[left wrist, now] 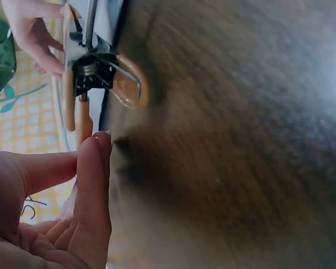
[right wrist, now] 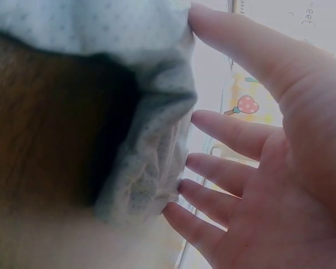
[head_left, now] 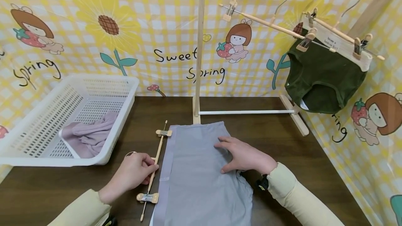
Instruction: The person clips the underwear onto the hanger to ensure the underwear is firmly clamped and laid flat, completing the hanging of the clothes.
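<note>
A grey garment (head_left: 198,177) with a lavender waistband lies flat on the dark table, its waistband toward the left. Alongside that edge is a wooden clip hanger (head_left: 159,148). My left hand (head_left: 133,170) pinches the hanger's bar near its middle between thumb and fingers; one clip (left wrist: 92,70) shows large in the left wrist view. On the garment's right part rest the spread fingertips of my right hand (head_left: 246,154). In the right wrist view those fingers (right wrist: 218,174) are extended against the dotted, bunched edge of the cloth (right wrist: 151,151). The hanger's hook is hidden.
At the left stands a white plastic basket (head_left: 124,114) holding a crumpled mauve garment (head_left: 92,135). A drying rack (head_left: 198,79) rises behind the work. From its rail hang a bare clip hanger (head_left: 260,22) and another hanger with dark green underpants (head_left: 326,72).
</note>
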